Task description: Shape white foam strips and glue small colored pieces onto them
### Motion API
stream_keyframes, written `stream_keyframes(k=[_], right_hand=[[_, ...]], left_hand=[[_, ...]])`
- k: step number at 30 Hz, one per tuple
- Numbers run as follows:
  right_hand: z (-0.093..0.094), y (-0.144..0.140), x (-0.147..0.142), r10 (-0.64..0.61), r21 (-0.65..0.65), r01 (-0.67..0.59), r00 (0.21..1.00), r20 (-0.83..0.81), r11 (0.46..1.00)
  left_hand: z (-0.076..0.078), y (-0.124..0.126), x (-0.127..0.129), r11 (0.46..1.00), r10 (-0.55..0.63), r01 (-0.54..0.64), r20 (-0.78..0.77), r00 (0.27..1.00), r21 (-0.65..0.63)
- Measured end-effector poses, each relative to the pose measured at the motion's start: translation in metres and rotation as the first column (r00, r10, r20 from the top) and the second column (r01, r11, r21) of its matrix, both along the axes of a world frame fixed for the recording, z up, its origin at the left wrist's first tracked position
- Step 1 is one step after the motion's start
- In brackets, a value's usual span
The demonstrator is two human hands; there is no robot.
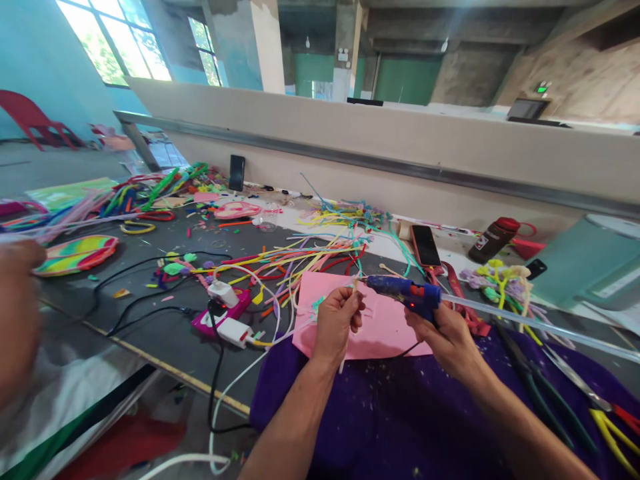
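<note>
My left hand (334,323) is closed in a pinch around a thin, pale pipe cleaner (356,284), whose lower end shows beneath the fist. My right hand (447,337) wraps the handle of a blue hot glue gun (395,288), pointed left with a small red light glowing on its side. Its nozzle is close to the top of the pipe cleaner; whether they touch I cannot tell. A long clear glue stick (530,325) runs out of the back of the gun. Below both hands lies a pink sheet (385,333), partly over a dark purple cloth (380,413).
A magenta power strip (203,325) with white plugs and cables sits left. Pipe cleaners (295,257) lie behind it. At right are pliers (537,387), scissors (580,383), a phone (425,245) and a bottle (493,241). Another person's blurred hand (20,313) is far left.
</note>
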State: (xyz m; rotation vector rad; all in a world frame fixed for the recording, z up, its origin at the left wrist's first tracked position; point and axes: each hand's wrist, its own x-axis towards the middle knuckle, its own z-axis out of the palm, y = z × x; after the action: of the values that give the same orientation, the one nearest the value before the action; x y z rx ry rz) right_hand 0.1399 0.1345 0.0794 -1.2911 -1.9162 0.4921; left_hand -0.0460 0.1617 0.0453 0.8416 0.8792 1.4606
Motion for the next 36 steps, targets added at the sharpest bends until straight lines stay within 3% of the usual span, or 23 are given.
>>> stream_keyframes(k=[9, 16, 24, 31, 36], right_hand=[[0.002, -0.001, -0.001, 0.037, 0.041, -0.041, 0.996, 0.086, 0.998], [-0.001, -0.001, 0.000, 0.022, 0.022, -0.023, 1.000, 0.019, 1.000], [0.004, 0.000, -0.001, 0.048, 0.035, -0.051, 0.995, 0.090, 0.998], [-0.002, 0.001, 0.000, 0.015, 0.002, -0.016, 0.999, 0.030, 1.000], [0.008, -0.003, -0.003, 0.049, -0.083, -0.055, 0.997, -0.064, 0.995]], left_hand=[[0.003, 0.001, -0.002, 1.000, 0.028, -0.027, 0.030, 0.999, -0.008], [0.002, 0.001, -0.001, 1.000, 0.013, -0.013, 0.023, 1.000, 0.001], [0.003, 0.001, -0.002, 1.000, 0.021, -0.021, 0.030, 0.999, 0.001], [0.003, 0.001, -0.002, 1.000, 0.022, -0.021, 0.030, 0.999, -0.019], [0.004, 0.001, -0.002, 1.000, 0.021, -0.021, 0.035, 0.999, -0.015]])
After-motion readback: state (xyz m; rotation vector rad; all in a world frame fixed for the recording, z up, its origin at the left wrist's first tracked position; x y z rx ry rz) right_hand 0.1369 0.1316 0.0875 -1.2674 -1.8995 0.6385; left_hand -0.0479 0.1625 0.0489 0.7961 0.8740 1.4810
